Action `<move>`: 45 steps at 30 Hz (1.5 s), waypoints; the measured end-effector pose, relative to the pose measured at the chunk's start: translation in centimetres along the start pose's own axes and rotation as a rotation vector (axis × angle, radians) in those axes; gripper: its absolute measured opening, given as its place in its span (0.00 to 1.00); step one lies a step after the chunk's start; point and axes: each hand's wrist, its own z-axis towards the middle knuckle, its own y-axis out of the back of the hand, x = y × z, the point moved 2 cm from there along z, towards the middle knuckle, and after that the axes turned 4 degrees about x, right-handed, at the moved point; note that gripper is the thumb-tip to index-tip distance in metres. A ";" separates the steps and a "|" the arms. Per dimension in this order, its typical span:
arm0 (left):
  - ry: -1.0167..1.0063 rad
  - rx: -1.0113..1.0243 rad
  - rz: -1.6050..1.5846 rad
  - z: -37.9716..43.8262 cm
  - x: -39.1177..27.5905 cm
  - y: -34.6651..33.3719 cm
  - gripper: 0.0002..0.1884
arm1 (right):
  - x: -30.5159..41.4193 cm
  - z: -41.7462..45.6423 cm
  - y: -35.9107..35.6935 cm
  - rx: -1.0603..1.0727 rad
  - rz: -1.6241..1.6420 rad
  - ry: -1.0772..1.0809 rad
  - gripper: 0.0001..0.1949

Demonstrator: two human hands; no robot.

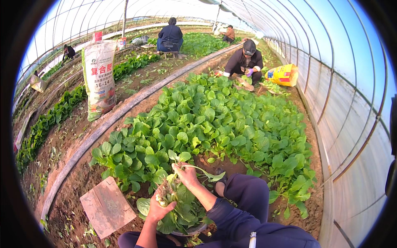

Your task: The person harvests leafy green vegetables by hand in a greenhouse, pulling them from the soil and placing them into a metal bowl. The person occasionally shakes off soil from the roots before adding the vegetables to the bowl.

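My left hand [159,207] is closed around a bunch of leafy greens [181,206], its thumb across the stems and the pale roots [166,187] pointing up. The leaves of the bunch hang over a basin [194,230], of which only part of the rim shows. Just above and right of it, my right hand [187,175] grips a leafy green plant [178,156] with its fingers; one long-stalked leaf [214,176] sticks out to the right. In front of both hands stands a dense bed of leafy greens [201,117] rooted in soil.
A flat board [107,207] lies on the soil at left. A grey hose [93,141] curves along the bed. Beyond it stands a fertilizer sack [99,80]. A crouching person [245,60] works ahead, near a yellow bag [281,75]. The plastic greenhouse wall [350,173] bounds the right.
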 end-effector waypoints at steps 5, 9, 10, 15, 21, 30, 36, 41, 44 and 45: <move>-0.036 -0.031 -0.105 0.4 -0.5 -0.6 0.52 | 0.8 -1.5 0.8 0.223 0.226 -0.214 0.12; 0.037 0.088 -0.217 0.1 -1.6 -1.1 0.53 | 3.3 -3.2 -1.3 0.335 0.601 -0.345 0.20; 0.103 0.112 -0.212 0.0 -0.5 -0.3 0.53 | 3.4 -3.2 -1.3 0.354 0.719 -0.385 0.20; 0.194 0.180 -0.173 -0.6 1.7 1.8 0.42 | 4.4 -3.4 -0.9 0.387 0.958 -0.438 0.17; -0.023 0.024 0.211 -0.6 -0.8 -0.2 0.28 | 4.0 -1.2 0.6 0.172 0.859 -0.387 0.12; -0.047 -0.121 0.906 -2.0 -2.3 0.3 0.30 | 3.1 1.5 1.4 -0.213 0.515 -0.158 0.15; -0.026 -0.187 0.806 -2.6 -2.3 2.6 0.34 | -2.5 -4.8 6.0 -0.085 0.068 -0.270 0.15; -0.078 -0.182 0.343 -3.5 -3.7 4.0 0.34 | -7.1 -12.5 6.5 1.165 -1.391 -0.751 0.35; -0.086 -0.128 0.183 -2.8 -4.1 3.3 0.34 | -5.2 -7.8 6.3 0.559 -0.667 -0.463 0.29; -0.065 -0.118 0.153 -2.9 -4.1 3.3 0.34 | -2.8 -6.3 4.8 0.453 -0.225 -0.360 0.24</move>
